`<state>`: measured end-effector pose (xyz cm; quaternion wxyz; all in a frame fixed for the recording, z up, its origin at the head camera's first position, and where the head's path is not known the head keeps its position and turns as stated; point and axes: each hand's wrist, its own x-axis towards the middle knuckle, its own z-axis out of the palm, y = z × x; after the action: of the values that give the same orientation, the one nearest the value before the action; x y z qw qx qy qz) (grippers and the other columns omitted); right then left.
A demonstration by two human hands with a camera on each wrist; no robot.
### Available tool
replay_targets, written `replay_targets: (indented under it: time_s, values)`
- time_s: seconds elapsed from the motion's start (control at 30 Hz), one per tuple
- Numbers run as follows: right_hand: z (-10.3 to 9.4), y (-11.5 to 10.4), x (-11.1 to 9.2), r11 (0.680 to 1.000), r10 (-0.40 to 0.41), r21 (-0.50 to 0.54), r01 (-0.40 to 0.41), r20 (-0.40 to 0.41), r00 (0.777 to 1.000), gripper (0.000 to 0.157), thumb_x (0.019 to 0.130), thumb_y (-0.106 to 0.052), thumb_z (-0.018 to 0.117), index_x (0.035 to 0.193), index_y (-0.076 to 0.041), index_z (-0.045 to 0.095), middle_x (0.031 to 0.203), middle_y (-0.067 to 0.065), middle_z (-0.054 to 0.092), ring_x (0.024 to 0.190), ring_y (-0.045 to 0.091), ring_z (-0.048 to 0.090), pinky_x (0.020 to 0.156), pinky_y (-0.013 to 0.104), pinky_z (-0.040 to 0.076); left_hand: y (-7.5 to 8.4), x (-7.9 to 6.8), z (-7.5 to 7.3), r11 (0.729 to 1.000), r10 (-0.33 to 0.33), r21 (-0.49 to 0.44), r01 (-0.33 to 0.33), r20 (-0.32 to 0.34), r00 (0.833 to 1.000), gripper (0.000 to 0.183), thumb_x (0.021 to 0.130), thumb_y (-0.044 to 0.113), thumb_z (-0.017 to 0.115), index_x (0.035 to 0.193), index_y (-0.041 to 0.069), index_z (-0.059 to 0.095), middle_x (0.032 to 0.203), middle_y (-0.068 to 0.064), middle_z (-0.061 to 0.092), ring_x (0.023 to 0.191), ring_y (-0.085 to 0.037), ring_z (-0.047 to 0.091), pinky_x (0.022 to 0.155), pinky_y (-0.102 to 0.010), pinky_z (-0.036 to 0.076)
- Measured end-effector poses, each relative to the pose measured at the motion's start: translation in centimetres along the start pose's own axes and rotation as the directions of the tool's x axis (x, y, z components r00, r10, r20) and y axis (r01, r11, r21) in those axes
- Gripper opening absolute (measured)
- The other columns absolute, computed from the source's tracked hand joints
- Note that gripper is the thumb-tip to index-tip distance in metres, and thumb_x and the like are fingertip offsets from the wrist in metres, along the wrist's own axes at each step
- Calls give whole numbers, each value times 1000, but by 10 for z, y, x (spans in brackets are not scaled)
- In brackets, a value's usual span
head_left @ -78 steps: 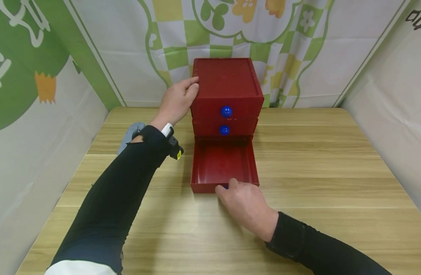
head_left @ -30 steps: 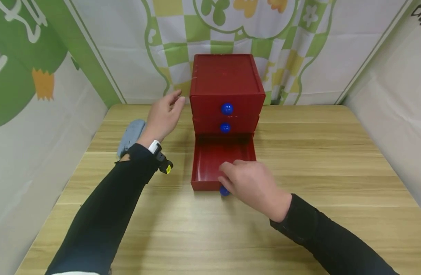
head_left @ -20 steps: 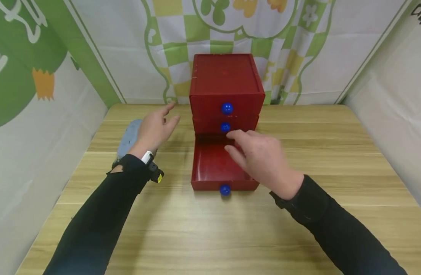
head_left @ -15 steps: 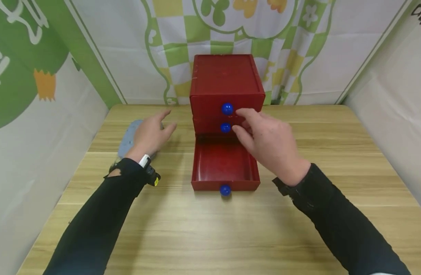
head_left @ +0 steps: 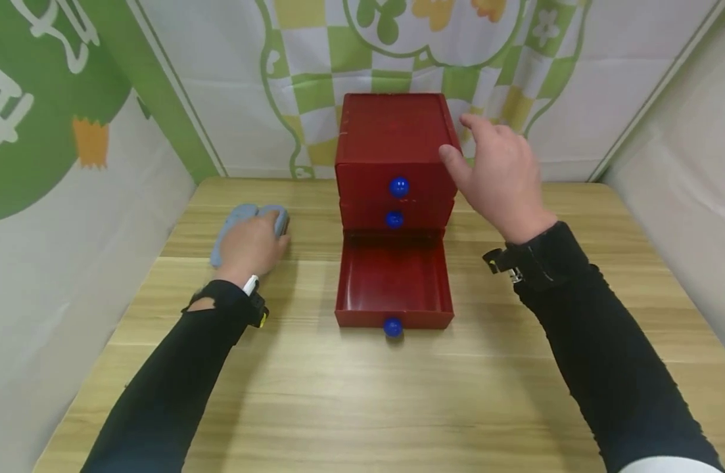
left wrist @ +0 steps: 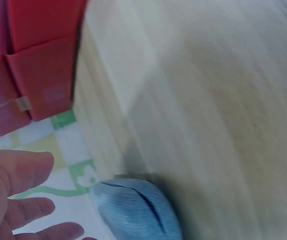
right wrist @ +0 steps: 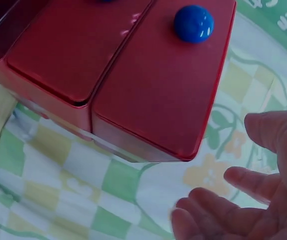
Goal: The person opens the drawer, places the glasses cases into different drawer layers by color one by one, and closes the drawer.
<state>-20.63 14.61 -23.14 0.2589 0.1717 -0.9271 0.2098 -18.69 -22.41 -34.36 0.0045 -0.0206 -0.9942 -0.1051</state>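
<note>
A red drawer cabinet (head_left: 397, 128) with round blue knobs stands at the back middle of the table. Its bottom drawer (head_left: 392, 276) is pulled out and shows a bare red floor. My left hand (head_left: 250, 246) hovers low over a soft grey-blue item (head_left: 239, 217) with rounded lobes; its exact kind is unclear. The left wrist view shows that blue item (left wrist: 133, 207) apart from the spread fingers. My right hand (head_left: 507, 174) is raised beside the cabinet's upper right side. Its fingers are loosely bent and hold nothing, as the right wrist view also shows.
A wood-grain table (head_left: 362, 401) lies under everything. Behind the cabinet hangs a green and white checked curtain (head_left: 315, 59). Pale fabric walls (head_left: 681, 171) close in both sides. The drawer juts toward the front of the table.
My right hand has let go of the bottom drawer's knob and risen to the cabinet's right side. The left hand has left the cabinet's side and come down over the blue item.
</note>
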Motion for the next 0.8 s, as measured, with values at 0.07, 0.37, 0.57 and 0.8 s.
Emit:
replay_targets:
  time_s: [0.07, 0.37, 0.57, 0.8]
  values:
    - [0, 3, 6, 998, 61, 7, -61, 85, 995, 65, 97, -49, 47, 146, -7, 45, 124, 22, 64, 108, 40, 59, 90, 58, 47, -2, 0, 3, 1000, -16, 12, 16, 6, 1000, 61, 95, 33, 54, 148, 5, 40, 129, -25, 59, 106, -48, 57, 82, -60, 49]
    - [11, 15, 30, 978, 151, 98, -184, 279, 948, 69, 100, -51, 30, 153, -7, 33, 148, 15, 46, 129, 35, 47, 107, 53, 36, -10, -1, 14, 995, -71, 75, 69, 20, 997, 63, 93, 31, 59, 144, -1, 40, 130, -30, 54, 100, -52, 56, 72, -60, 51]
    - [17, 21, 39, 978, 151, 95, -187, 305, 940, 60, 103, -43, 23, 151, -11, 38, 149, 13, 45, 134, 30, 42, 110, 49, 33, -12, 0, 20, 993, -88, 87, 85, 34, 996, 62, 93, 30, 59, 145, 1, 39, 124, -29, 57, 98, -52, 56, 69, -60, 50]
    - [22, 24, 44, 979, 164, 54, -195, 350, 922, 57, 104, -39, 23, 150, -12, 41, 149, 13, 46, 134, 30, 42, 111, 48, 32, -12, 2, 23, 993, -89, 83, 86, 34, 995, 53, 93, 28, 59, 136, 0, 47, 114, -30, 59, 95, -53, 56, 67, -59, 50]
